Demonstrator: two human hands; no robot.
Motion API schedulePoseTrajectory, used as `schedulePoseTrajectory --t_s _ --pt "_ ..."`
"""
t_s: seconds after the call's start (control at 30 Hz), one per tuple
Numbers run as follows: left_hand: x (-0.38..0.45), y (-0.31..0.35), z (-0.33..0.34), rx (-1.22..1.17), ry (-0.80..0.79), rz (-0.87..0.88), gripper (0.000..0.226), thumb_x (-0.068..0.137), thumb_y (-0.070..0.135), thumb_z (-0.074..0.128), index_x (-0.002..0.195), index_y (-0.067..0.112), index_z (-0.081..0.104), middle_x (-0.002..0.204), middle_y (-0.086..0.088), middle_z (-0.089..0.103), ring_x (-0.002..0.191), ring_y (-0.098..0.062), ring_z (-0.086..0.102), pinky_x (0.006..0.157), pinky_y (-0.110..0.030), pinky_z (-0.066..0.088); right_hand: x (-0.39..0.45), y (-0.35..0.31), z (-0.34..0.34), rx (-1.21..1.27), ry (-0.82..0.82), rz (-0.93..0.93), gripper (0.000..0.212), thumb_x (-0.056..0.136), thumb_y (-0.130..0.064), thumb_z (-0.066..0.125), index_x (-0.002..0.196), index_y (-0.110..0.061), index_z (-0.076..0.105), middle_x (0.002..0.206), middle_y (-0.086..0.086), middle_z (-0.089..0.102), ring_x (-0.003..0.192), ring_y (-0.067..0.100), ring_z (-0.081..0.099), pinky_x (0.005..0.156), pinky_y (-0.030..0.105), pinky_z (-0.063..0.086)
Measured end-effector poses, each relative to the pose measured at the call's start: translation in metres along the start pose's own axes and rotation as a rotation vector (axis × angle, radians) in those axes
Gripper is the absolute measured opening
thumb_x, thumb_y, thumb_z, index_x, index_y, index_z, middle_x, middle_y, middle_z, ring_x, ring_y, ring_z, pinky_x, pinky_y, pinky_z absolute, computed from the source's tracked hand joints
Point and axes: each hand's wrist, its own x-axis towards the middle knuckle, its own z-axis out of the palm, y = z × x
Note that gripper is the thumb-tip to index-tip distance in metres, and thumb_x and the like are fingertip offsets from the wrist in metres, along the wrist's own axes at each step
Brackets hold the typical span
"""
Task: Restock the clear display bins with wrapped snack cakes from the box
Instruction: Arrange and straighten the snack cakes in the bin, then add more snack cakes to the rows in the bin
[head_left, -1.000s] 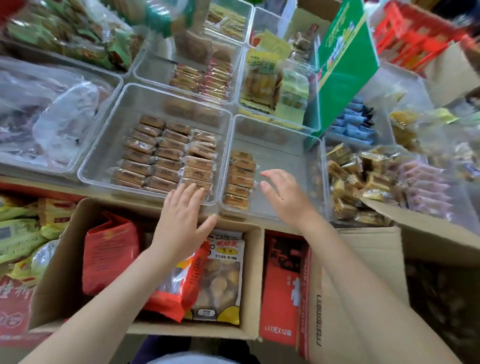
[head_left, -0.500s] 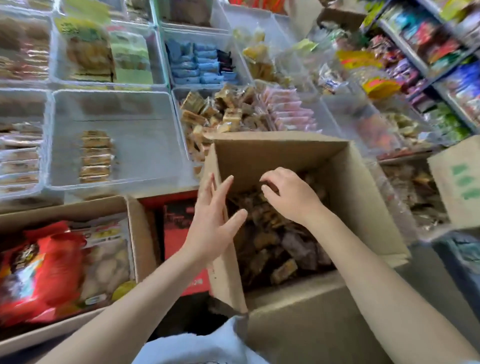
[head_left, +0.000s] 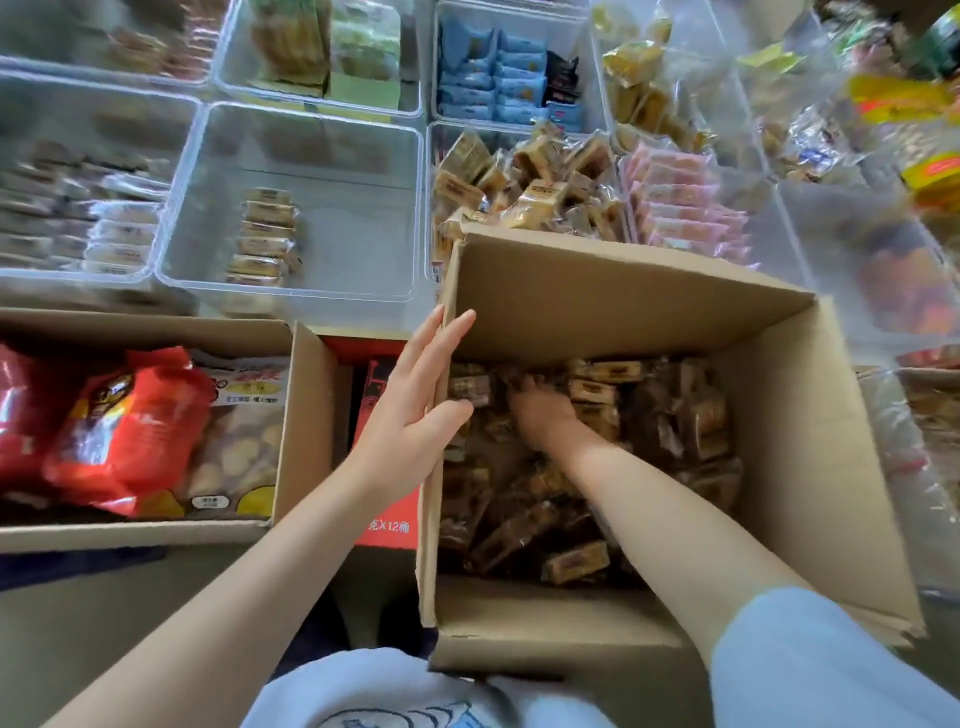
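From the head camera, I'm looking down into the open cardboard box (head_left: 623, 291), which sits just in front of the clear bins and holds a loose heap of wrapped snack cakes (head_left: 597, 457) across its bottom. My right hand (head_left: 540, 410) is down in that heap near the box's far left corner, fingers buried among the wrappers. I cannot tell whether they have closed on a cake, because the fingertips are hidden in the pile. My left hand (head_left: 415, 410) lies flat along the left wall of the box, fingers straight and slightly spread, thumb hooked over the edge toward the inside, steadying the box, not gripping anything.

Beyond the box, the nearly empty bin (head_left: 332, 156) holds only a short column of the same brown cakes (head_left: 265, 239) along its left part. The bin to its left (head_left: 104, 135) looks partly stocked, though blurred. Another cardboard box (head_left: 306, 415) with red bags (head_left: 119, 431) sits to the left of my arm.

I judge this as the pick-up step: gathering cakes from the box. Next I need a firm handful, lifted clear of the box wall, carried up and left to the sparse bin, and laid beside the existing column.
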Motion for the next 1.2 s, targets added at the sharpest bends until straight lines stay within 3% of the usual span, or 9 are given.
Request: schedulePoseTrajectory --t_s 0.17,0.37,0.53,0.6,0.73,0.83,0.97,1.07,1.2 --pt "0.0 0.004 0.003 0.0 0.004 -0.009 0.072 0.086 0.026 0.048 0.151 0.052 0.031 0.163 0.03 0.01 0.147 0.011 0.009 0.118 -0.03 0.016 0.0 0.001 0.005 -0.104 0.027 0.012 0.044 0.099 -0.01 0.049 0.143 -0.011 0.049 0.147 0.014 0.035 0.13 0.034 0.046 0.1 0.043 0.049" --pt "0.0 0.006 -0.001 -0.018 -0.027 0.003 0.071 0.087 0.028 0.05 0.149 0.055 0.03 0.162 0.033 0.009 0.147 0.012 0.009 0.115 -0.027 0.018 -0.052 0.052 -0.065 0.821 -0.09 -0.023 0.014 0.088 -0.032 0.073 0.09 -0.018 0.071 0.082 0.004 0.069 0.075 0.02 0.062 0.061 0.029 0.047" --pt "0.004 0.011 -0.013 -0.085 -0.055 -0.04 0.066 0.085 0.048 0.057 0.145 0.061 0.034 0.16 0.028 0.022 0.144 0.003 0.029 0.117 -0.041 0.036 -0.132 0.061 -0.117 1.525 -0.094 -0.27 0.033 0.096 -0.023 0.062 0.124 -0.005 0.062 0.107 0.012 0.072 0.075 0.015 0.058 0.065 0.024 0.051" --pt "0.007 0.019 -0.023 -0.163 -0.011 -0.067 0.066 0.08 0.059 0.061 0.142 0.056 0.04 0.153 0.02 0.041 0.129 0.003 0.049 0.105 -0.031 0.047 -0.153 0.05 -0.133 1.643 -0.084 -0.387 0.039 0.096 -0.021 0.061 0.13 -0.004 0.058 0.118 0.018 0.068 0.083 0.022 0.059 0.069 0.026 0.055" --pt "0.016 0.039 -0.059 -0.379 0.052 -0.028 0.062 0.075 0.058 0.069 0.129 0.029 0.061 0.119 0.007 0.071 0.112 -0.011 0.066 0.097 -0.036 0.053 -0.168 0.004 -0.167 1.688 0.029 -0.468 0.044 0.093 -0.018 0.065 0.132 -0.001 0.053 0.119 0.017 0.067 0.089 0.029 0.065 0.076 0.033 0.057" --pt "0.022 0.044 -0.097 -0.437 0.039 -0.013 0.057 0.075 0.05 0.075 0.122 0.02 0.064 0.111 -0.003 0.075 0.105 -0.024 0.07 0.089 -0.041 0.057 -0.164 -0.041 -0.194 1.597 0.165 -0.421 0.041 0.09 -0.017 0.069 0.126 -0.002 0.057 0.113 0.011 0.071 0.089 0.031 0.068 0.077 0.037 0.057" --pt "0.033 0.027 -0.162 -0.439 0.109 -0.004 0.043 0.072 0.039 0.082 0.109 0.022 0.069 0.103 -0.003 0.077 0.094 -0.018 0.073 0.072 -0.029 0.056 -0.137 -0.097 -0.223 1.407 0.257 -0.417 0.033 0.091 -0.019 0.07 0.122 -0.012 0.061 0.11 0.005 0.072 0.099 0.025 0.07 0.083 0.04 0.06" --pt "0.047 0.003 -0.216 -0.378 0.162 0.025 0.048 0.07 0.047 0.079 0.111 0.026 0.069 0.104 0.0 0.076 0.092 -0.014 0.072 0.075 -0.031 0.058 -0.101 -0.144 -0.238 1.302 0.394 -0.412 0.031 0.091 -0.019 0.072 0.12 -0.019 0.062 0.109 -0.001 0.071 0.1 0.017 0.068 0.082 0.035 0.06" --pt "0.084 -0.045 -0.277 -0.091 0.229 0.077 0.037 0.089 0.024 0.077 0.124 0.022 0.065 0.114 0.006 0.071 0.098 -0.007 0.068 0.093 -0.034 0.056 -0.036 -0.21 -0.24 1.1 0.654 -0.347 0.03 0.086 -0.012 0.076 0.111 -0.021 0.06 0.094 -0.011 0.068 0.085 0.004 0.065 0.075 0.02 0.054"
